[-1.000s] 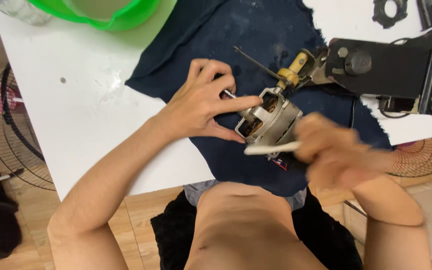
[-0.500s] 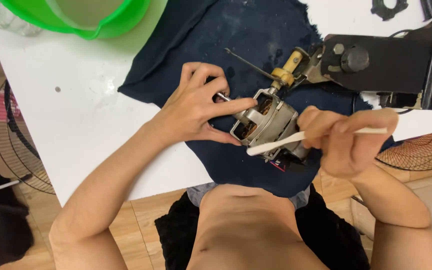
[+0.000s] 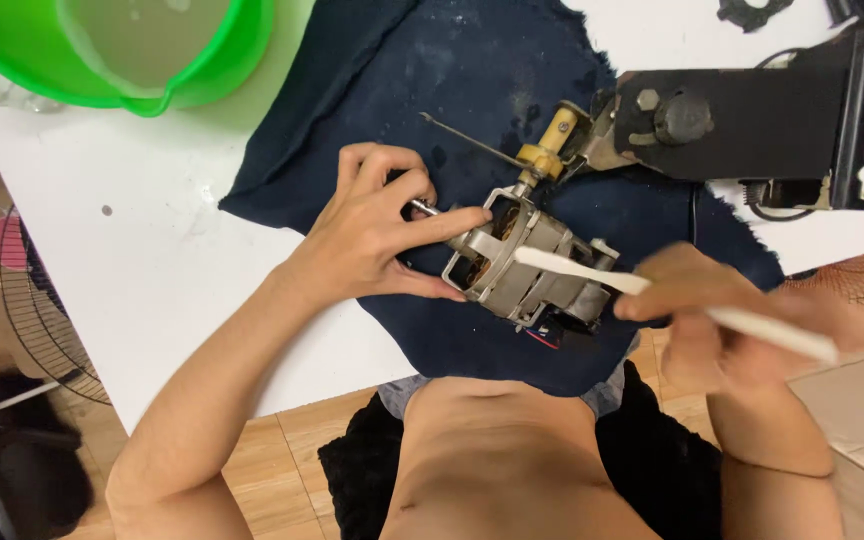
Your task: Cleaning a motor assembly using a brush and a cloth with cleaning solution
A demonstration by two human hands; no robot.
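Both hands busy: left (image 3: 377, 235) pinches motor (image 3: 527, 265); right (image 3: 722, 320), blurred, grips toothbrush (image 3: 592, 272).

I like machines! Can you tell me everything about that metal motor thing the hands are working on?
The motor is a small grey metal block with open windows showing coppery windings inside. It lies on its side on a dark blue cloth on a white table. A thin shaft sticks out toward the left hand, which steadies that end. The right hand lays a white brush across its top. A yellowish link joins its far end to a black bracket.
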